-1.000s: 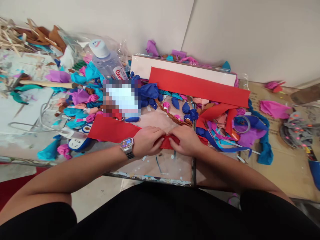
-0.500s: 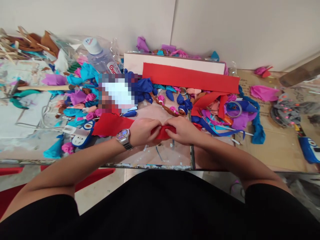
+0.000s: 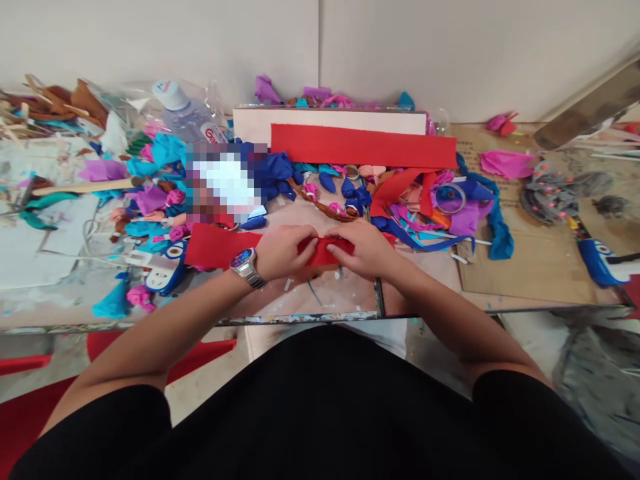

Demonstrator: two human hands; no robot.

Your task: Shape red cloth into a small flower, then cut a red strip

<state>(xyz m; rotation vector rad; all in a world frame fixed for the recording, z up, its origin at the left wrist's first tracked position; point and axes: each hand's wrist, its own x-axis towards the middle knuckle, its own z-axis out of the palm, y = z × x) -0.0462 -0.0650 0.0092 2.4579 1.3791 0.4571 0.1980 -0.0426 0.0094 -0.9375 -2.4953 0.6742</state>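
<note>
Both hands grip a strip of red crepe-like paper or cloth point(image 3: 215, 247) at the front of the table. My left hand point(image 3: 285, 251), a watch point(image 3: 243, 260) on its wrist, pinches the strip near its middle, and the flat part runs out leftward beneath the forearm. Close beside it, my right hand point(image 3: 364, 248) pinches the same strip with thumb and fingers. Between the hands the red material looks folded or gathered; the fingers partly hide it. Behind them a wider red strip point(image 3: 363, 145) rests on a white board point(image 3: 345, 120).
Twisted and knotted coloured pieces crowd around a clear bottle point(image 3: 185, 117). A hammer-like tool point(image 3: 85, 187) and a blue-white power strip point(image 3: 167, 270) lie left. Right are a tape roll point(image 3: 450, 199), a cardboard sheet point(image 3: 515, 260) and a second blue-white power strip point(image 3: 597, 260).
The view has shifted slightly, so the table's items appear further left. Both hands still hold the red strip, and its stretch between them looks a little more spread.
</note>
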